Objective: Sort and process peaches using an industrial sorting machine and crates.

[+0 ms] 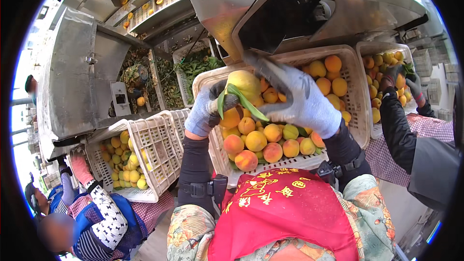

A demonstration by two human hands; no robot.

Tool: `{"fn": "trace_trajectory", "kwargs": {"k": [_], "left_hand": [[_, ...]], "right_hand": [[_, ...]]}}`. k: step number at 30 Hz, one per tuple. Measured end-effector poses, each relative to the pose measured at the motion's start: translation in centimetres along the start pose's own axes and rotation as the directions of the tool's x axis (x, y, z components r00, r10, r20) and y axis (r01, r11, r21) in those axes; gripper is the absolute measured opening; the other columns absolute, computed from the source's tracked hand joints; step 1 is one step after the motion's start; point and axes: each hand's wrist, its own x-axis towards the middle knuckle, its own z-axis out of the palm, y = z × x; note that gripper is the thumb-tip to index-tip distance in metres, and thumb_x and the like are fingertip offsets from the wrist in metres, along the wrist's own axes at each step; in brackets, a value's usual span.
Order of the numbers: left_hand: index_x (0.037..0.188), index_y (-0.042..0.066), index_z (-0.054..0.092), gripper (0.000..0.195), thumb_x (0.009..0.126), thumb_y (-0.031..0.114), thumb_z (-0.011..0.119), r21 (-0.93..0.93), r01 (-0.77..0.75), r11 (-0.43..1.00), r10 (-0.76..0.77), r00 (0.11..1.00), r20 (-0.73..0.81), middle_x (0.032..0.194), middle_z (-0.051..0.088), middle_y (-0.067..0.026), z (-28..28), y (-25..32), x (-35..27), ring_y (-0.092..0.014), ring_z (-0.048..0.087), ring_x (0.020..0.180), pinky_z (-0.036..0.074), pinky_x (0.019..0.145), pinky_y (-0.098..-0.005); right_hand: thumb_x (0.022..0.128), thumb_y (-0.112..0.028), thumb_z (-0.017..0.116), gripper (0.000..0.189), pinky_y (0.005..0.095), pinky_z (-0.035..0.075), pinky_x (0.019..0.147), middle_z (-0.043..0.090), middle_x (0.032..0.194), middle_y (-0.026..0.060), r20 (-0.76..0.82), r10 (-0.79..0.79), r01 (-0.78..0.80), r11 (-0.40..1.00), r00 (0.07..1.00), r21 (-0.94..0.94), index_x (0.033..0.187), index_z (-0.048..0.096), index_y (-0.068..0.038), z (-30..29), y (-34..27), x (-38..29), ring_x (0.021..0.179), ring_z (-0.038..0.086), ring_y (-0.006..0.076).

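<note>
My left hand (207, 111), in a blue and dark grey coated glove, grips a large yellow-green peach (243, 82). Long green leaves (242, 100) lie against the fruit at my left thumb. My right hand (302, 96), gloved alike, is just right of that peach with thumb and fingers spread, and nothing shows in its grasp. Both hands are above a white plastic crate (358, 123) of yellow and orange-red peaches (256, 141). A few leaves lie among the fruit. My hands hide part of the crate's middle.
Beyond the crate stands a metal machine housing (217, 3) with a dark opening (282, 18). Co-workers flank me, one with gloved hands in a peach crate (377, 119) at right. Another fruit crate (154, 163) tilts at left. A leaf-filled crate (181, 83) stands behind.
</note>
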Motion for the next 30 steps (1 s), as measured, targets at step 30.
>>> {"fn": "trace_trajectory", "kwargs": {"k": [30], "left_hand": [[0.134, 0.002, 0.044, 0.048, 0.096, 0.029, 0.056, -0.220, -0.242, 0.945, 0.228, 0.970, -0.085, 0.130, 0.054, -0.0149, 4.8, -1.7, 0.1, -0.026, 0.054, 0.119, 0.041, 0.107, -0.0418]], "right_hand": [[0.064, -0.027, 0.083, 0.088, 0.0419, 0.038, 0.101, 0.056, 0.130, 0.0130, -0.170, -0.066, 0.041, 0.989, 0.983, -0.145, 0.141, 0.045, -0.007, 4.8, 2.0, -1.7, 0.116, 0.052, 0.0344]]}}
